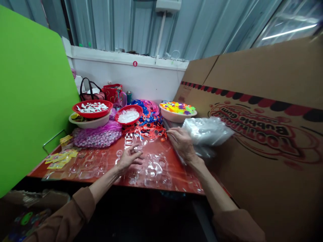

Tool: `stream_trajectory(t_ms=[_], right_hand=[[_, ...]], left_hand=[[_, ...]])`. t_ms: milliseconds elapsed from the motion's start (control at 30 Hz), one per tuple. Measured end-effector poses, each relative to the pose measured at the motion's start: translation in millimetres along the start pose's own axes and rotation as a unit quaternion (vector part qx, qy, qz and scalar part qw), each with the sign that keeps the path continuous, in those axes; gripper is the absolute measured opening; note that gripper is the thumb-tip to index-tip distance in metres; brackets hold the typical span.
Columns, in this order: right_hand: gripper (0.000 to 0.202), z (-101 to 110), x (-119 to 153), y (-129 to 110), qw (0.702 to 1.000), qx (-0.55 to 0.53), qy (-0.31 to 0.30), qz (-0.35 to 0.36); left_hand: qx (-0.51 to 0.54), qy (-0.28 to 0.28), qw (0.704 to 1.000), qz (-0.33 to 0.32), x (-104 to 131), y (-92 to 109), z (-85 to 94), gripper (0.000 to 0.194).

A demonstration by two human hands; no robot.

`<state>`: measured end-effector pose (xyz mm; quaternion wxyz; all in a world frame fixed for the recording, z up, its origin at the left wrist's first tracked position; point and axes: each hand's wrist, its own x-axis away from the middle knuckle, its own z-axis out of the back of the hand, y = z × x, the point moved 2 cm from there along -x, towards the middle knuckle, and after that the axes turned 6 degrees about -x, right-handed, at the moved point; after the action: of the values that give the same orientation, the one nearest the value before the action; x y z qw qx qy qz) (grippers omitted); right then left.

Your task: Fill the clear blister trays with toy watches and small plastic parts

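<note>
My left hand [130, 158] hovers over the table with its fingers spread and holds nothing. Beneath and around it lie clear plastic blister trays [156, 171], with several more trays [88, 164] to its left. My right hand [182, 143] is at the table's right side, palm down, fingers together and slightly bent. Its thumb and whatever it may grip are hidden below the hand. Just right of it is a stack of clear plastic packaging [207, 131], slightly blurred.
A red bowl [111, 107] of white pieces rests over a pale basin [93, 123]. Another red bowl [140, 111], a heap of orange and blue pieces [151, 129], a basin [174, 117] of bright pieces and yellow cards [62, 158] surround the trays. Cardboard [242, 134] walls the right.
</note>
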<state>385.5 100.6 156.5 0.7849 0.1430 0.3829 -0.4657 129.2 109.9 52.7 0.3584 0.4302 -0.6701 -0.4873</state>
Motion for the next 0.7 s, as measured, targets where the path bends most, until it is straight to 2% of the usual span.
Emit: stream_trajectory(t_ms=[133,233,300,367,467,567,700], right_hand=[[0.019,-30.5,-13.4,-28.9,0.981,0.017,-0.182,0.069],[0.012,-53.8,-7.7,-23.9,0.957,-0.068,-0.282,0.011],[0.019,-63.2,-0.2,-1.9,0.948,-0.138,-0.274,-0.089],[0.024,-68.9,7.1,29.9,0.942,-0.168,-0.206,-0.206],[0.031,-81.1,16.2,75.6,0.921,-0.157,-0.107,-0.341],[0.034,-106.7,24.8,103.0,0.889,-0.138,-0.093,-0.426],[0.027,-148.1,41.9,119.7,0.833,-0.146,-0.135,-0.517]], left_hand=[[-0.101,-0.045,0.992,-0.054,-5.5,5.2,4.0,0.062],[-0.174,-0.052,0.979,-0.091,-12.8,5.5,15.8,0.058],[-0.265,-0.022,0.956,-0.123,-19.6,5.5,30.4,0.051],[-0.352,0.02,0.924,-0.15,-29.1,5.7,47.3,0.046],[-0.425,0.06,0.888,-0.162,-50.1,3.7,65.9,0.046],[-0.495,0.062,0.853,-0.156,-75.8,-5.1,67.4,0.048],[-0.574,0.042,0.807,-0.136,-103.5,-25.2,56.8,0.043]])
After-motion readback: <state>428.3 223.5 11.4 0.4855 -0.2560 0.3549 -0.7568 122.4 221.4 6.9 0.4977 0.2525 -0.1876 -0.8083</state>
